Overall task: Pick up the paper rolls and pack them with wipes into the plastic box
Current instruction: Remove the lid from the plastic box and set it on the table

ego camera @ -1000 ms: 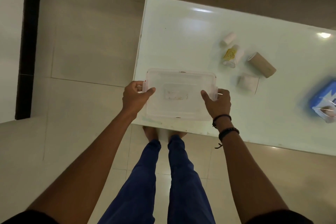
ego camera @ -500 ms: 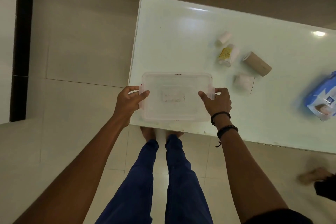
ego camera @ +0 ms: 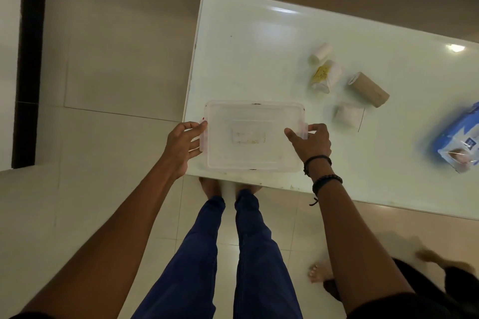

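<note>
A clear plastic box with its lid on rests at the near left corner of the white table. My left hand grips its left latch and my right hand grips its right latch. To the right lie several paper rolls: a small white roll, a white roll with a yellow label, a brown cardboard tube and a white roll closest to my right hand. A blue pack of wipes lies at the right edge of view.
The table's near edge runs just below the box, with my legs and bare feet under it. Another person's bare feet and dark clothing are on the tiled floor at lower right. A dark strip runs along the far left.
My fingers have shifted on the side latches, the left thumb coming off the lid. Another person's feet have come into view at lower right. The box stays in place.
</note>
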